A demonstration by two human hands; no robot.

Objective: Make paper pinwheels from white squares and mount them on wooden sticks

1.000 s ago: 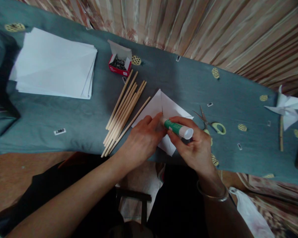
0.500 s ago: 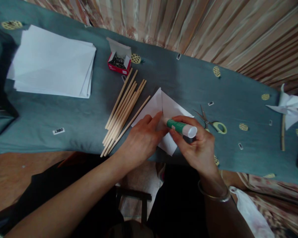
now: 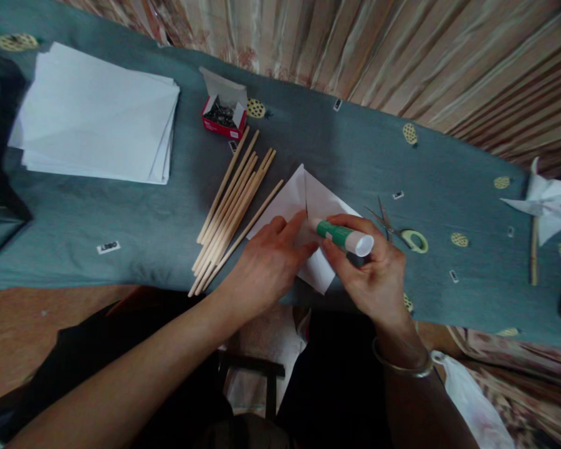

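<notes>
A white paper square [image 3: 325, 194] with cuts in it lies on the cloth in front of me. My left hand [image 3: 273, 262] presses down on it, index finger and thumb stretched out and apart near the middle. A green and white glue stick [image 3: 339, 236] is gripped in my right hand [image 3: 376, 271], its tip down at the paper close to my left fingertips. The spot under the tip is partly hidden. Just right of that hand lie scissors [image 3: 414, 240] with pale green handles, partly covered by it.
Wooden sticks [image 3: 231, 218] lie left of the paper. Behind them stands an open red box [image 3: 224, 118] of small metal pieces. A stack of white paper [image 3: 98, 115] lies far left, a paper pinwheel on a stick [image 3: 545, 199] far right. Pleated curtains [image 3: 378, 56] hang behind the table.
The glue stick and my right hand have shifted very slightly to the right. My left hand stays on the paper.
</notes>
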